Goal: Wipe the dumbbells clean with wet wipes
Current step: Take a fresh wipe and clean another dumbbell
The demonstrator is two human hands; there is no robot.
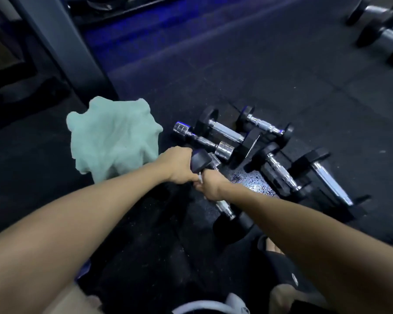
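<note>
The dumbbell (210,177) being cleaned lies on the dark floor (281,75) in the middle of the view. Its black far end (199,162) points to about 11 o'clock and its shiny handle runs down toward 5 o'clock.

The left hand (179,166) is curled around the black far end. It looks like it holds the dumbbell steady so it will not roll. The right hand (210,185) is closed around the handle. A bit of white shows between the two hands (199,180), likely the wipe, but it is too small to be sure. I think the right hand is rubbing the handle while the left keeps it in place.

At 1 to 3 o'clock from the hands lie more dumbbells, close together. There is a small all-chrome one (202,141) just beside the hands, and black-ended ones (227,130) past it. A wet, shiny patch (252,184) sits on the floor by the right wrist.

At 10 o'clock a light green towel (111,141) lies bunched on the floor. Far off at 2 o'clock, big dumbbells (381,26) stand in the corner.

The other dumbbells are so near that the one being wiped could bump them if it turns.
</note>
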